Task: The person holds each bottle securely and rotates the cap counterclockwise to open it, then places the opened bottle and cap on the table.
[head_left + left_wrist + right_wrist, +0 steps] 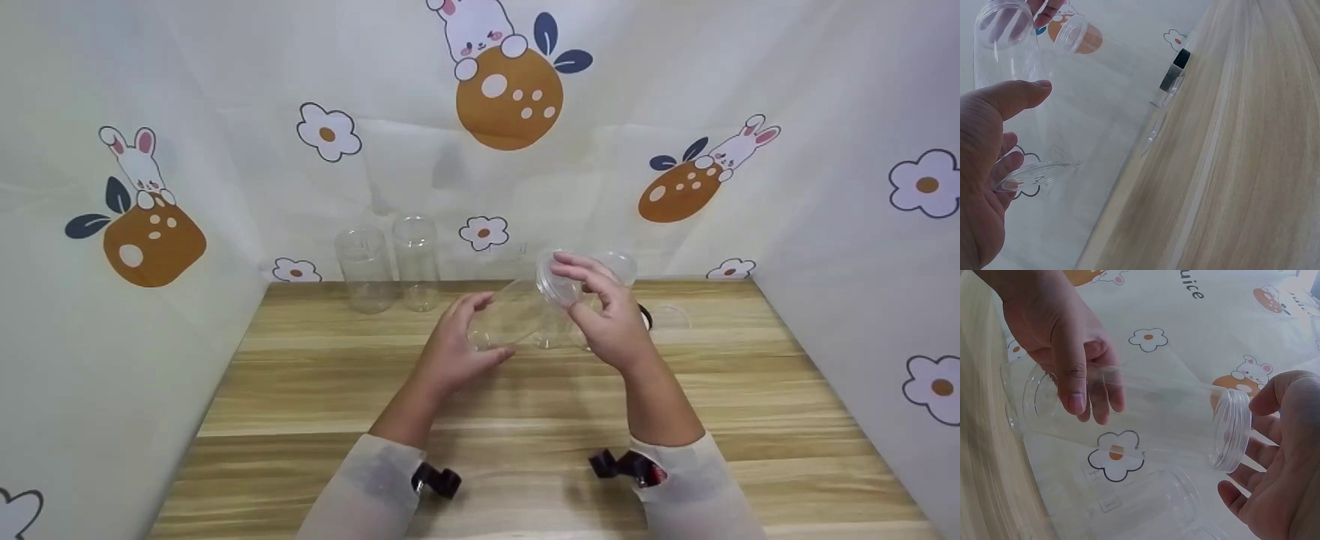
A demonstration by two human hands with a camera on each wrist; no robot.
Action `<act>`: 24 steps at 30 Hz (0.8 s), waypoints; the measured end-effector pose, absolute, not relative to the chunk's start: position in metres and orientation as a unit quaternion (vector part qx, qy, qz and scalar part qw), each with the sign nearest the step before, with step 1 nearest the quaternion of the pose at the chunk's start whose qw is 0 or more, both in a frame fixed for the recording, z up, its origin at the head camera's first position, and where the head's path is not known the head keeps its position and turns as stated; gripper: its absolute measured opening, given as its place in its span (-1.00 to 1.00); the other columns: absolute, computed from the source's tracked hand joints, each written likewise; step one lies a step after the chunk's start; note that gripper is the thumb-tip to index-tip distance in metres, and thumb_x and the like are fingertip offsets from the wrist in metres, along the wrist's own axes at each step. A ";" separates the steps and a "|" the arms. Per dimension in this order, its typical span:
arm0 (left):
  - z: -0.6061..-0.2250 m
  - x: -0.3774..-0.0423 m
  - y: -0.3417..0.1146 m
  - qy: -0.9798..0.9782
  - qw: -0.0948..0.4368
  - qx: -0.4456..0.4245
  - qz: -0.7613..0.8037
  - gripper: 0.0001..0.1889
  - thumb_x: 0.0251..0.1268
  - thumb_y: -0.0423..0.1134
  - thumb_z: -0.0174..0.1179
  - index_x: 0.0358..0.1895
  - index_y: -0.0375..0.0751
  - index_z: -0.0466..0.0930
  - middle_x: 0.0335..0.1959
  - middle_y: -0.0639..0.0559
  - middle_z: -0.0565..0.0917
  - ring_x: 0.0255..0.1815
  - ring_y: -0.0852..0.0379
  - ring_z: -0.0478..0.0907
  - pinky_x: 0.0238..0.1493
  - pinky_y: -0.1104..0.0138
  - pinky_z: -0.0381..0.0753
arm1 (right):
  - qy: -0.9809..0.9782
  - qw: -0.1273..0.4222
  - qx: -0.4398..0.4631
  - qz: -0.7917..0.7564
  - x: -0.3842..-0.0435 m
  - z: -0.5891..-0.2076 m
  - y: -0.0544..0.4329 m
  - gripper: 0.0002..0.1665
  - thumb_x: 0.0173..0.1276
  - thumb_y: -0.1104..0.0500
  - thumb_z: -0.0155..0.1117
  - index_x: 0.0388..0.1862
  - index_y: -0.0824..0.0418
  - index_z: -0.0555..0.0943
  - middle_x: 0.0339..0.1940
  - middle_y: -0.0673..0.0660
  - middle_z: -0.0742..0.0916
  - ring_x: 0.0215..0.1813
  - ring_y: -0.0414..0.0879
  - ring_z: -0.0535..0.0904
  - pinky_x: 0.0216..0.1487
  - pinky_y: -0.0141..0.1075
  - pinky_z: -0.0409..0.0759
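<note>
A clear plastic jar [1154, 413] lies tilted between both hands, its ridged mouth end toward the right hand. My left hand [454, 349] grips the jar near its base, thumb on one side and fingers on the other. At the mouth end, my right hand [611, 319] curves its thumb and fingers about the rim [1235, 430]. In the left wrist view, right-hand fingers show through and beside the jar's mouth [1004, 25]. More clear jars [551, 330] stand behind the held one, partly hidden by it and the right hand.
Two clear jars, a wider one [365, 274] and a narrower one [416, 266], stand at the back left of the wooden table [480, 420]. Right of the hands lie a black-rimmed lid [1175, 70] and a clear disc [671, 316]. Printed cloth walls [825, 300] enclose the table.
</note>
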State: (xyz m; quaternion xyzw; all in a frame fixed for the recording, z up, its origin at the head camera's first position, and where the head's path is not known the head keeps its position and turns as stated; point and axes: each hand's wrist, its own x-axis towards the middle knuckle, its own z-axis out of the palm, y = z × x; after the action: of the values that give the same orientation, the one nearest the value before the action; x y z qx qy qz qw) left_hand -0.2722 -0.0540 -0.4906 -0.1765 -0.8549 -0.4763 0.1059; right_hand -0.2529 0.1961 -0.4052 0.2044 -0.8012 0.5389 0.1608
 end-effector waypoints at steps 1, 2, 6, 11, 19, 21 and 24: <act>-0.490 -0.272 -0.054 -0.856 0.105 -0.175 -0.475 -0.06 -0.04 -0.01 0.71 0.49 -0.04 0.48 0.39 0.07 0.61 0.48 0.02 0.52 0.61 0.02 0.44 | -0.800 0.162 0.206 0.539 -0.253 -0.405 0.196 -0.43 0.32 0.42 0.20 0.24 0.03 0.76 0.45 -0.04 0.69 0.49 -0.12 0.50 0.28 -0.03 0.45; -0.490 -0.272 -0.054 -0.857 0.105 -0.175 -0.474 -0.06 -0.04 -0.01 0.71 0.49 -0.04 0.48 0.39 0.06 0.62 0.48 0.02 0.52 0.61 0.03 0.44 | -0.799 0.164 0.207 0.540 -0.253 -0.405 0.196 -0.43 0.32 0.42 0.20 0.23 0.04 0.77 0.44 -0.03 0.69 0.49 -0.12 0.50 0.28 -0.02 0.46; -0.489 -0.272 -0.053 -0.856 0.104 -0.174 -0.475 -0.05 -0.05 -0.02 0.72 0.49 -0.07 0.48 0.39 0.05 0.62 0.48 0.01 0.52 0.61 0.03 0.44 | -0.790 0.173 0.210 0.550 -0.253 -0.405 0.196 -0.46 0.32 0.43 0.24 0.22 0.08 0.77 0.44 0.04 0.69 0.48 -0.09 0.51 0.30 -0.04 0.47; -0.490 -0.271 -0.053 -0.858 0.104 -0.171 -0.474 -0.04 -0.06 0.00 0.72 0.50 -0.04 0.48 0.40 0.06 0.61 0.48 0.01 0.52 0.61 0.01 0.45 | -0.788 0.188 0.196 0.552 -0.254 -0.406 0.197 -0.57 0.42 0.28 0.36 0.24 0.12 0.75 0.43 0.08 0.69 0.45 -0.10 0.50 0.32 -0.10 0.45; -0.489 -0.272 -0.053 -0.857 0.106 -0.176 -0.472 -0.05 -0.06 -0.02 0.72 0.49 0.01 0.48 0.40 0.06 0.61 0.47 0.02 0.53 0.60 0.02 0.45 | -0.824 0.183 0.108 0.525 -0.257 -0.406 0.197 -0.53 0.46 -0.06 0.45 0.27 0.06 0.75 0.33 -0.02 0.74 0.18 -0.11 0.56 0.05 -0.23 0.49; -0.489 -0.272 -0.053 -0.857 0.107 -0.177 -0.472 -0.05 -0.06 -0.02 0.72 0.49 0.00 0.48 0.40 0.06 0.61 0.47 0.02 0.53 0.60 0.02 0.45 | -0.832 0.180 0.095 0.515 -0.257 -0.406 0.197 -0.53 0.44 -0.09 0.47 0.26 0.01 0.76 0.31 -0.02 0.74 0.11 -0.03 0.57 -0.04 -0.28 0.48; -0.489 -0.272 -0.053 -0.856 0.107 -0.176 -0.474 -0.05 -0.07 -0.02 0.72 0.49 -0.01 0.48 0.41 0.06 0.61 0.48 0.02 0.53 0.61 0.03 0.44 | -0.838 0.176 0.095 0.508 -0.257 -0.406 0.197 -0.51 0.43 -0.10 0.49 0.27 0.01 0.76 0.31 -0.02 0.73 0.07 0.06 0.56 -0.11 -0.30 0.47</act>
State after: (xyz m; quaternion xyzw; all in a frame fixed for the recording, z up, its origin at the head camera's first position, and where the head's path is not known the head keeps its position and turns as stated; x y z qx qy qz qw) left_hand -0.2715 -0.0531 -0.4890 -0.1763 -0.8558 -0.4744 0.1067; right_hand -0.2573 0.1969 -0.4063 0.0947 -0.8378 0.5080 0.1762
